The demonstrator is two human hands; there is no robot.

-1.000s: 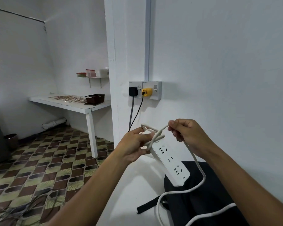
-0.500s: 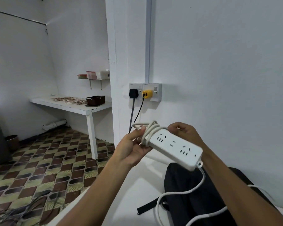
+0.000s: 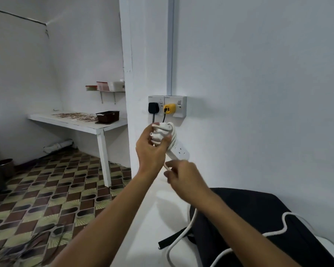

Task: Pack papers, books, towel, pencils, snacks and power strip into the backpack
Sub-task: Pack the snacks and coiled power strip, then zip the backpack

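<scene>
While the left hand [image 3: 152, 149] grips the strip [image 3: 178, 151] upright by its wound end, coils bunched under the fingers, the right hand [image 3: 183, 180] pinches the cord [image 3: 183, 230] just below it; the rest of the cord trails slack across the black backpack [image 3: 258, 218] lying on the white surface [image 3: 148, 228]; my worry is that the loose length snags on the bag or a strap, tugging the coils loose, or that uneven wraps slip off the strip's end before it goes in
</scene>
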